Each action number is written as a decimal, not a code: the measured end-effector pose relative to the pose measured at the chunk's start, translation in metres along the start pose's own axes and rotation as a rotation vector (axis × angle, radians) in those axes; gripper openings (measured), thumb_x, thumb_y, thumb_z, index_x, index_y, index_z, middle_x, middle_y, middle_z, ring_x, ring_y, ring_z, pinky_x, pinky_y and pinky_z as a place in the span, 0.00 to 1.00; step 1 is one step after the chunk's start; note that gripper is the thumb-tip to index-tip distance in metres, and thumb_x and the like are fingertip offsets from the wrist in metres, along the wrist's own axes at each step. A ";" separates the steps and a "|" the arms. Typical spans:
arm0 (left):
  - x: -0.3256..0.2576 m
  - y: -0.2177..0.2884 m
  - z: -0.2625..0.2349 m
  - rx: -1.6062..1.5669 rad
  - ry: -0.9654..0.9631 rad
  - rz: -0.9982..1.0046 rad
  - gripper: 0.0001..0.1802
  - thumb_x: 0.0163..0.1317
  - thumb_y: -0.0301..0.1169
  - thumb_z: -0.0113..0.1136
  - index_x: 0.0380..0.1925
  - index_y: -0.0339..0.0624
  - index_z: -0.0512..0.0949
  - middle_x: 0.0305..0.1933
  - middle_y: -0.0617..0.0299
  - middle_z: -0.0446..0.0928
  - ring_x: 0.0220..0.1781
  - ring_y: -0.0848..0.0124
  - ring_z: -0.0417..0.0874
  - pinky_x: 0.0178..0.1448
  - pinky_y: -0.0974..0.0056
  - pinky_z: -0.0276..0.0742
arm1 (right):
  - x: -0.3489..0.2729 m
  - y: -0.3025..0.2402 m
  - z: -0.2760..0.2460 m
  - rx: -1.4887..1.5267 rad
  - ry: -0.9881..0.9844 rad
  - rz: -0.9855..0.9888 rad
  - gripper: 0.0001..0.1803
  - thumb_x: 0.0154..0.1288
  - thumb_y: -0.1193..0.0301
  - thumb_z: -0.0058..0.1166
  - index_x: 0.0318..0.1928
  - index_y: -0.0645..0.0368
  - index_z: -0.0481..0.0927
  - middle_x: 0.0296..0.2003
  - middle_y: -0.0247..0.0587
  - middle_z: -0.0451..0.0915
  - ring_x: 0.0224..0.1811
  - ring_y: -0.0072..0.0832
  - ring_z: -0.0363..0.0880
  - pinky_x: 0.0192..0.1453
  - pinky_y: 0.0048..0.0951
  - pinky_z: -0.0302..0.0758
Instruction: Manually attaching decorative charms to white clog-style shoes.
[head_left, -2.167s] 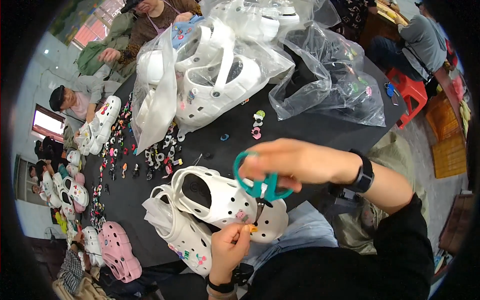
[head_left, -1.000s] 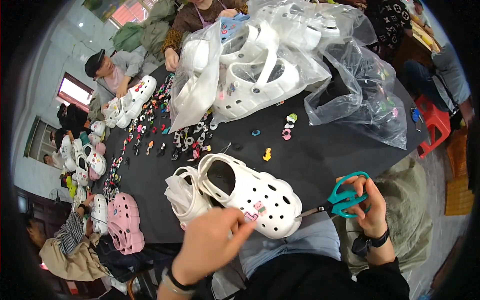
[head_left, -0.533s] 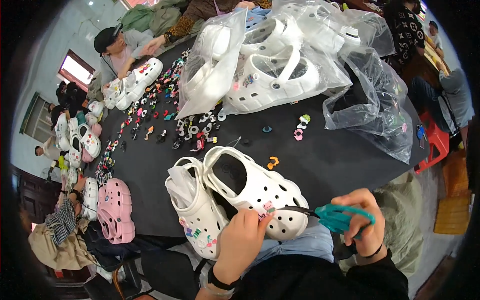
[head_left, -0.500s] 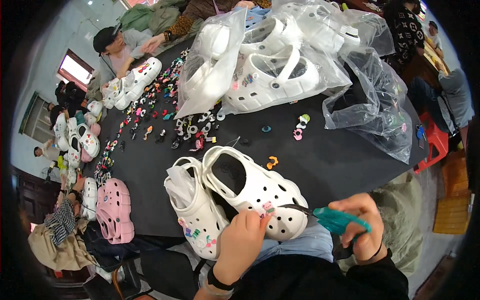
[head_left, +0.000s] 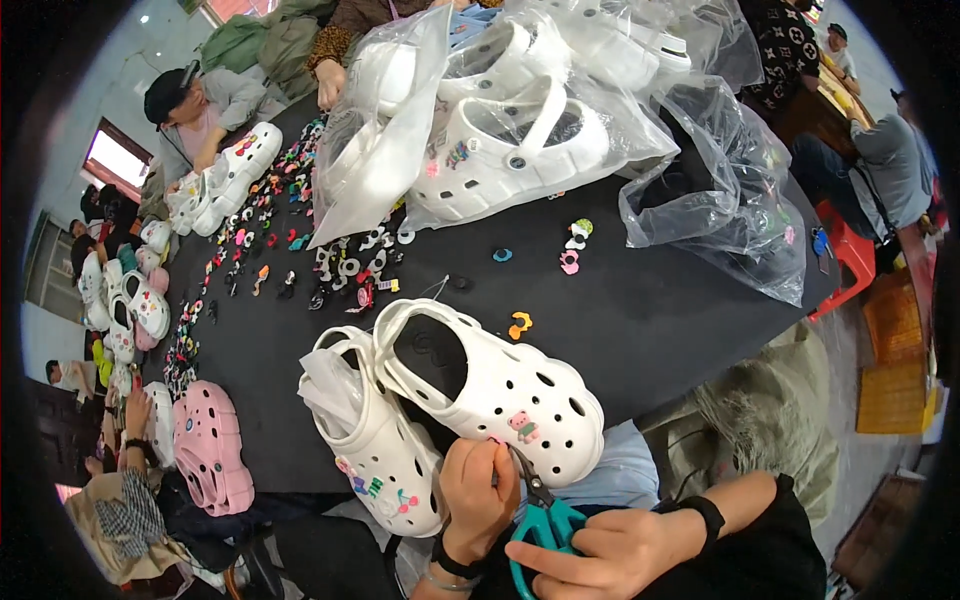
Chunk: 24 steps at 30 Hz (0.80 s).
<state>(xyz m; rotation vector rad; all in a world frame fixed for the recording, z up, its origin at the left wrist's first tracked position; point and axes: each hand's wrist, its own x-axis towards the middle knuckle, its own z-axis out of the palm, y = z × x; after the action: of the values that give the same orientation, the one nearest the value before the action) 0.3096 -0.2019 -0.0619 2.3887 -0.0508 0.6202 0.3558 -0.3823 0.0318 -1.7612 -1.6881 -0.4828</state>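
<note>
A white clog with holes lies on the black table's near edge, toe toward me, a pink bear charm set in its top. My left hand is closed against the clog's near side, its fingertips pinched; what lies between them is hidden. Teal-handled scissors are gripped in my right hand, their dark blades pointing up beside my left fingers and against the clog's side. Left of it stands a second white clog with several charms and clear plastic stuffed inside.
Bagged white clogs fill the far middle. Loose charms are scattered at left, with an orange charm nearer. Pink clogs sit at the left edge, and a red stool stands at right. Other people sit around the table.
My right hand has swung the scissors from the clog's right side to below it. My left fingers have shifted off the bear charm to the clog's near side.
</note>
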 end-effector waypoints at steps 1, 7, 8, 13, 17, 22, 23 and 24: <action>0.000 -0.001 0.000 -0.003 -0.002 -0.002 0.06 0.55 0.18 0.58 0.32 0.34 0.72 0.26 0.52 0.68 0.25 0.55 0.71 0.27 0.55 0.67 | 0.001 -0.008 0.005 0.015 -0.001 0.045 0.04 0.56 0.70 0.53 0.30 0.55 0.76 0.50 0.42 0.80 0.16 0.17 0.60 0.18 0.19 0.58; -0.004 -0.011 0.003 -0.093 0.008 0.044 0.07 0.55 0.17 0.60 0.33 0.35 0.73 0.22 0.55 0.67 0.23 0.57 0.69 0.26 0.58 0.64 | 0.028 -0.037 0.022 -0.354 -0.326 0.049 0.14 0.62 0.71 0.45 0.45 0.65 0.77 0.47 0.43 0.78 0.14 0.17 0.61 0.18 0.19 0.59; -0.004 -0.011 0.003 -0.097 0.007 0.047 0.07 0.55 0.17 0.60 0.33 0.35 0.73 0.22 0.55 0.67 0.23 0.57 0.69 0.26 0.58 0.64 | 0.028 -0.042 0.027 -0.358 -0.328 0.052 0.14 0.62 0.71 0.45 0.45 0.65 0.77 0.47 0.43 0.78 0.14 0.17 0.61 0.18 0.19 0.59; -0.009 -0.016 0.011 -0.089 0.085 0.030 0.07 0.55 0.17 0.61 0.33 0.35 0.73 0.22 0.56 0.67 0.22 0.57 0.69 0.26 0.58 0.63 | 0.026 -0.045 0.033 -0.343 -0.603 -0.062 0.14 0.63 0.72 0.43 0.44 0.64 0.77 0.47 0.45 0.79 0.15 0.16 0.60 0.19 0.20 0.59; -0.011 -0.013 0.018 -0.087 0.135 0.014 0.08 0.54 0.17 0.60 0.32 0.35 0.73 0.21 0.56 0.67 0.21 0.57 0.68 0.27 0.57 0.62 | 0.002 -0.036 0.040 -0.480 -0.619 -0.226 0.11 0.61 0.70 0.46 0.41 0.60 0.78 0.43 0.44 0.80 0.14 0.15 0.60 0.17 0.20 0.58; -0.003 -0.006 0.016 -0.098 0.120 -0.022 0.03 0.59 0.19 0.55 0.28 0.36 0.73 0.23 0.55 0.66 0.23 0.60 0.68 0.27 0.60 0.62 | -0.030 -0.026 0.053 -0.601 -0.731 -0.469 0.09 0.60 0.68 0.50 0.39 0.56 0.78 0.33 0.42 0.81 0.11 0.15 0.59 0.13 0.19 0.54; -0.002 -0.008 0.016 -0.095 0.126 0.007 0.04 0.57 0.18 0.57 0.29 0.36 0.72 0.22 0.55 0.66 0.22 0.59 0.67 0.26 0.59 0.61 | -0.031 -0.019 0.051 -0.507 -0.648 -0.390 0.10 0.60 0.68 0.48 0.41 0.56 0.77 0.31 0.39 0.78 0.11 0.13 0.57 0.14 0.19 0.53; -0.002 -0.010 0.016 -0.093 0.133 0.036 0.06 0.54 0.17 0.59 0.30 0.36 0.72 0.20 0.56 0.66 0.20 0.58 0.67 0.25 0.58 0.60 | -0.031 -0.012 0.049 -0.414 -0.565 -0.311 0.12 0.60 0.68 0.46 0.42 0.57 0.76 0.29 0.36 0.76 0.12 0.12 0.55 0.15 0.18 0.52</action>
<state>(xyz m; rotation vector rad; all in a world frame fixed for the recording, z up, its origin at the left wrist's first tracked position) 0.3164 -0.2041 -0.0798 2.2557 -0.0638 0.7754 0.3323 -0.3727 -0.0216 -2.0671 -2.4197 -0.5304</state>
